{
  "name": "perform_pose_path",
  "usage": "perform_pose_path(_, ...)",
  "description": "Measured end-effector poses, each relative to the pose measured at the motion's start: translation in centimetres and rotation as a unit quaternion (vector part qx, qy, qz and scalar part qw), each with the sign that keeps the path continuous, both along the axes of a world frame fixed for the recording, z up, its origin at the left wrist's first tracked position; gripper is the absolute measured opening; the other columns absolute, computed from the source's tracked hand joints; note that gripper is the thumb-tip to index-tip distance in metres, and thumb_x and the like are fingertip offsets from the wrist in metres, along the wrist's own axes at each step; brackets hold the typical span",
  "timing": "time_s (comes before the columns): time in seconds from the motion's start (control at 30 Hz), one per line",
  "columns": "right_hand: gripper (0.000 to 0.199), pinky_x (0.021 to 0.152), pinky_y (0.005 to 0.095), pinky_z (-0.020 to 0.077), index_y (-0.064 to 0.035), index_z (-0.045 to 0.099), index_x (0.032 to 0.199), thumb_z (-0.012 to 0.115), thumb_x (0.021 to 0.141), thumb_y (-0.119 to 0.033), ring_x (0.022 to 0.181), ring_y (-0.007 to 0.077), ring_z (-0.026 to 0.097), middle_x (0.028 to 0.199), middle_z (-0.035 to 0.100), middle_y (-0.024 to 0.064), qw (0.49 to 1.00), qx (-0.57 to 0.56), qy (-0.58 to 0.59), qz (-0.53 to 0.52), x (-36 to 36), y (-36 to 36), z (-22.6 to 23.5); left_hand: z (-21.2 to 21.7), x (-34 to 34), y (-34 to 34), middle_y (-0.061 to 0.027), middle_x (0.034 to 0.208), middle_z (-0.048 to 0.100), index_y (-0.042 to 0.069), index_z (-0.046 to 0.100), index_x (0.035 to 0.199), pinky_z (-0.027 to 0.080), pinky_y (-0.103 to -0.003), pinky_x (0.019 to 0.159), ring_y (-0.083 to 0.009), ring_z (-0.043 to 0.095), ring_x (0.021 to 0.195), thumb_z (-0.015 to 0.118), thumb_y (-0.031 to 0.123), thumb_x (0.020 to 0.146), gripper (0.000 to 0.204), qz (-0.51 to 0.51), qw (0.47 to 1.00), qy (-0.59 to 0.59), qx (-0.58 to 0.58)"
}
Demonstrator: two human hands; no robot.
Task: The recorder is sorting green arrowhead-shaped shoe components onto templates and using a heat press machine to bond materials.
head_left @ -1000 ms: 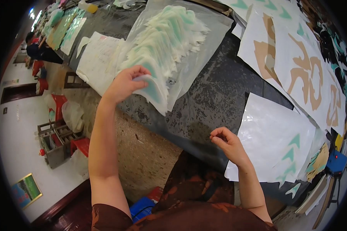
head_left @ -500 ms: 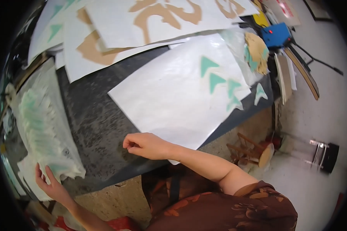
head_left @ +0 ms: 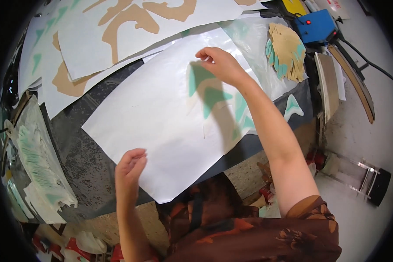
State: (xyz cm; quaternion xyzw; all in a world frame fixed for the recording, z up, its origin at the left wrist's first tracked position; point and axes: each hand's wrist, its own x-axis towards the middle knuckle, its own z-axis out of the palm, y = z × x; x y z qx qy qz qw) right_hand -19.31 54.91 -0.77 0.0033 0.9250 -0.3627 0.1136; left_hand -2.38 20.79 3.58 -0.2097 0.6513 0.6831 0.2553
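Note:
A large white sheet point(head_left: 139, 118) lies slantwise on the dark table. Several green arrowhead-shaped pieces with pale edges lie toward its right side. My right hand point(head_left: 222, 65) reaches over the topmost green piece point(head_left: 196, 79), its fingers curled in toward the thumb beside the tip. Whether anything thin is between those fingers, I cannot make out. A shadow falls across the pieces below it. My left hand point(head_left: 131, 166) is over the sheet's near left edge, fingers loosely bent and thumb apart, with nothing seen in it. One loose arrowhead piece point(head_left: 294, 106) rests on the table right of the sheet.
White sheets with brown cut-out shapes point(head_left: 126, 26) cover the far side. A row of overlapping pale green pieces point(head_left: 39, 161) lies on plastic at left. At right are a fanned pile of tan and green pieces point(head_left: 288, 52) and a blue box with a cable point(head_left: 315, 27).
My right hand has moved far and right, from the table onto the green pieces. My left hand has gone from the plastic-covered row to the sheet's near left edge. The view has shifted.

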Motion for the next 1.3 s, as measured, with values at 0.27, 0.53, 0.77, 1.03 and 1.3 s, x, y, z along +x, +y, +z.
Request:
perform_pose_path(0.27, 0.016, 0.082, 0.0388, 0.0479, -0.0087, 0.065, 0.099, 0.057, 0.089, -0.019, 0.096, 0.0287, 0.058, 0.101, 0.061, 0.0103, 0.966, 0.092, -0.023, 0.239, -5.0, 0.7, -1.8, -0.7, -2.5, 12.2, -0.0029, 0.100, 0.064, 0.000, 0.063, 0.110, 0.044, -0.024, 0.091, -0.0103, 0.058, 0.096, 0.065, 0.008, 0.089, 0.023, 0.011, 0.999, -0.048, 0.018)
perform_pose_path(0.53, 0.008, 0.077, 0.0396, 0.0472, -0.0066, 0.060, 0.088, 0.056, 0.083, -0.011, 0.090, 0.0284, 0.058, 0.095, 0.061, 0.0094, 0.951, 0.108, -0.030, 0.287, -5.4, 0.0, -2.0, -1.3, -4.9, 14.0, -0.0041, 0.101, 0.063, 0.000, 0.063, 0.110, 0.046, -0.024, 0.089, -0.0116, 0.058, 0.095, 0.062, 0.010, 0.091, 0.021, 0.064, 0.997, -0.048, -0.003)
perform_pose_path(0.77, 0.008, 0.071, 0.0374, 0.0459, -0.0046, 0.060, 0.087, 0.055, 0.081, -0.007, 0.078, 0.0264, 0.057, 0.084, 0.063, 0.0089, 0.955, 0.026, -0.077, 0.285, -5.8, 0.8, -1.7, -4.1, -8.4, 15.0, -0.0034, 0.101, 0.062, 0.001, 0.061, 0.115, 0.046, -0.023, 0.087, -0.0114, 0.058, 0.093, 0.061, 0.011, 0.092, 0.024, 0.082, 0.997, -0.012, -0.004)
perform_pose_path(1.03, 0.008, 0.070, 0.0327, 0.0448, -0.0053, 0.057, 0.090, 0.055, 0.085, -0.010, 0.075, 0.0191, 0.054, 0.081, 0.060, 0.0051, 0.956, -0.018, -0.120, 0.269, -5.6, 1.7, -1.6, -7.5, -11.4, 16.0, -0.0039, 0.107, 0.063, 0.001, 0.061, 0.123, 0.044, -0.023, 0.089, -0.0108, 0.054, 0.095, 0.049, 0.004, 0.095, 0.031, -0.040, 0.948, 0.178, -0.262)
perform_pose_path(1.3, 0.007, 0.072, 0.0234, 0.0419, -0.0082, 0.057, 0.090, 0.059, 0.088, -0.015, 0.081, 0.0063, 0.051, 0.085, 0.055, -0.0041, 0.932, -0.247, -0.181, 0.194, -3.9, 5.7, 1.4, -7.2, -11.9, 15.6, -0.0081, 0.117, 0.060, 0.002, 0.064, 0.122, 0.043, -0.026, 0.090, -0.0143, 0.054, 0.097, 0.046, 0.004, 0.096, 0.032, -0.058, 0.972, 0.068, -0.218)
